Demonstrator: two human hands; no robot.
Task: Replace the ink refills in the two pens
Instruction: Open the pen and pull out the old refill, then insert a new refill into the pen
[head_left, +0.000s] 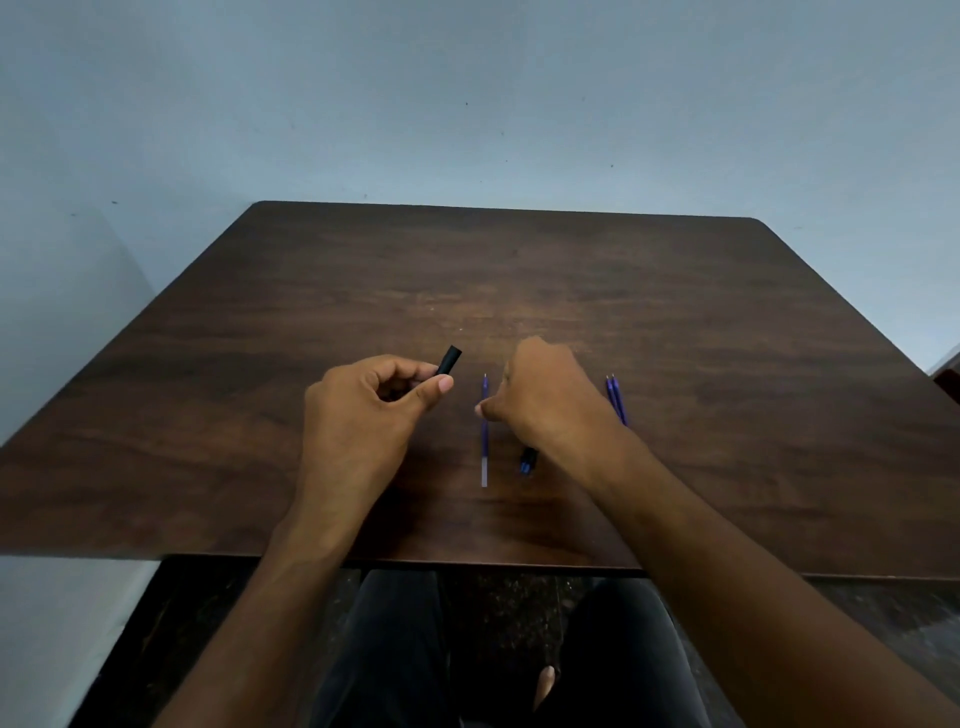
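Fingertips of your left hand (363, 400) pinched a black pen piece (450, 359); your right hand (540, 395) was curled, whether holding anything I could not tell. Just left of it on the counter (675, 291), a loose refill (484, 431) lay lengthwise, pointing toward the frame's top. Two more refills (616, 399) lay at center right.

Dark wood table (519, 270) w/ rounded far corners sits against a pale blue-grey wall (467, 93); speckled dark floor (498, 597) shows below its near edge, black trousers (395, 649) under it.
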